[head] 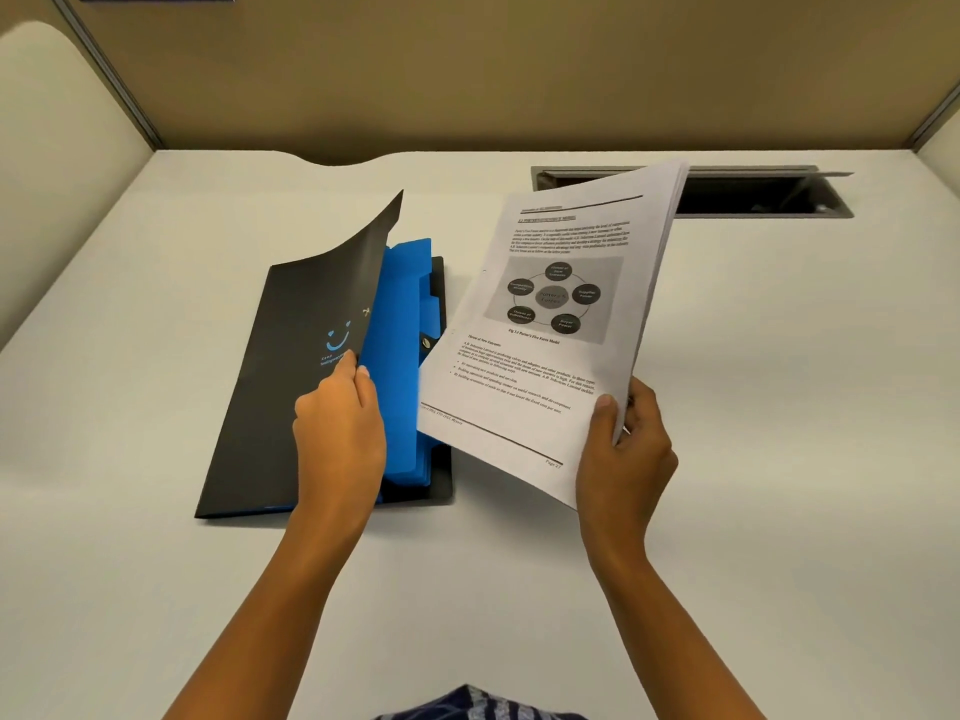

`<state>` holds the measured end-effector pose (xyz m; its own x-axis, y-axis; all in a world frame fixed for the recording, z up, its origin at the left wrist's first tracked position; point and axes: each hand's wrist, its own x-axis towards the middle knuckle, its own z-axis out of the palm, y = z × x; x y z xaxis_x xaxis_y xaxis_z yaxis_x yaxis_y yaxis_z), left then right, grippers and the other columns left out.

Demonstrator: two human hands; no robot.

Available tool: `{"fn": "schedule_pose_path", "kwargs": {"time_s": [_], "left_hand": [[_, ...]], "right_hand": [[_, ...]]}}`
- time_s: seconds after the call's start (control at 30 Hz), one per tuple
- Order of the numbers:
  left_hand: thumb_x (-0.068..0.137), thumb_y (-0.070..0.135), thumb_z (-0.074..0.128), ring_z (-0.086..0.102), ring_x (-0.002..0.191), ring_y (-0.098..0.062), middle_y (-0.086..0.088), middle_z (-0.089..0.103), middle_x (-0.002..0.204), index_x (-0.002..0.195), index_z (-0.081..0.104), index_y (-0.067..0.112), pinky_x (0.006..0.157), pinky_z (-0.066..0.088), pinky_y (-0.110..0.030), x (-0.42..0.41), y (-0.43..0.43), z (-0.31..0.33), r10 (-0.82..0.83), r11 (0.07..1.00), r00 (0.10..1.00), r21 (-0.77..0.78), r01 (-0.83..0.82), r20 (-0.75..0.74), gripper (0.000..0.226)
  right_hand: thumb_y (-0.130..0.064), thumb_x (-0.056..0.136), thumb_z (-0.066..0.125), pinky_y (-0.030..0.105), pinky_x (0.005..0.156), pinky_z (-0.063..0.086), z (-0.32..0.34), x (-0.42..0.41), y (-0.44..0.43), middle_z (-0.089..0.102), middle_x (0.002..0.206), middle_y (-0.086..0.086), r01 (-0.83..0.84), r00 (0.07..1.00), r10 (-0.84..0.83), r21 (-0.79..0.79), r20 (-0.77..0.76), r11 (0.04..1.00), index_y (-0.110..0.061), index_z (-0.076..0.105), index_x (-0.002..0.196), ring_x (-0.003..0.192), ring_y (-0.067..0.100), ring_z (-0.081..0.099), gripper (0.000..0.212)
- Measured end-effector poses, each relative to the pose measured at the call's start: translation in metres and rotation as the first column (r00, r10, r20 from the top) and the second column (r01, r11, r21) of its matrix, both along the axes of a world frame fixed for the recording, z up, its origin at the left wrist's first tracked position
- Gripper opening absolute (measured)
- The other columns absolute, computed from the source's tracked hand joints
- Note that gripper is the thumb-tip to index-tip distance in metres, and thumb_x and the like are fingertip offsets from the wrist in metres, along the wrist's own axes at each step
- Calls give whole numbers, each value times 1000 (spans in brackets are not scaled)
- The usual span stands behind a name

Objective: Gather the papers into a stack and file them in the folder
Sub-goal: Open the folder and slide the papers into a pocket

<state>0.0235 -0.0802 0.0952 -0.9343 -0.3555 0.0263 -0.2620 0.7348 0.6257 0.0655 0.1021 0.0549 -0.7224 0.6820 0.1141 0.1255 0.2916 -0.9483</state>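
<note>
**Stack in right hand, folder cover lifted by left**

Nearest me, at the bottom edge, a scrap of blue striped clothing (478, 706) shows, with both bare forearms reaching out from it over the white desk (130, 511).

I see my right hand (626, 449) closed on the lower right corner of the stack of papers (550, 314), thumb pressed on the printed top page and the other fingers curled behind. The stack is held clear of the desk, tilted, its far edge raised and the sheets fanning slightly at the top right. The top sheet shows text and a diagram of dark ovals in a ring.

My left hand (337, 433) pinches the right edge of the folder's black front cover (306, 356), thumb on top and fingertips underneath, lifting it so it curls upward. The folder (441, 459) itself lies on the desk just left of the stack, its blue tabbed dividers (402, 314) exposed under the raised cover. The stack's lower left corner overlaps the folder's right edge from above.

Farther back, a rectangular cable slot (753, 197) with an open flap is set into the desk, before the tan partition wall (467, 70).
</note>
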Motion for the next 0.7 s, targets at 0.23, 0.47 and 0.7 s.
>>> {"fn": "schedule_pose_path", "kwargs": {"time_s": [0.23, 0.47, 0.7], "left_hand": [[101, 25, 32, 64, 83, -37, -25, 65, 95, 119, 58, -2, 73, 56, -45, 1, -5, 4, 22, 998, 999, 66, -21, -23, 41], [100, 22, 35, 29, 49, -15, -6, 36, 54, 67, 49, 3, 47, 22, -26, 6, -28, 27, 27, 990, 993, 138, -11, -114, 40], [96, 29, 42, 32, 57, -20, -9, 34, 59, 75, 50, -5, 56, 27, -31, -1, -66, 36, 84, 953, 985, 302, -36, -149, 41]], "right_hand": [[-18, 94, 50, -3, 57, 44, 9, 0, -13, 61, 102, -11, -132, 991, 134, -73, 22, 988, -17, 56, 117, 76, -6, 60, 23], [-17, 94, 49, -3, 57, 45, 38, -9, -23, 61, 100, -15, -256, 966, 258, -80, 15, 963, -19, 57, 117, 76, -8, 59, 24], [-19, 94, 50, -4, 55, 43, 60, -10, -29, 60, 99, -16, -233, 972, 232, -17, -46, 972, -21, 58, 112, 71, -9, 59, 20]]}}
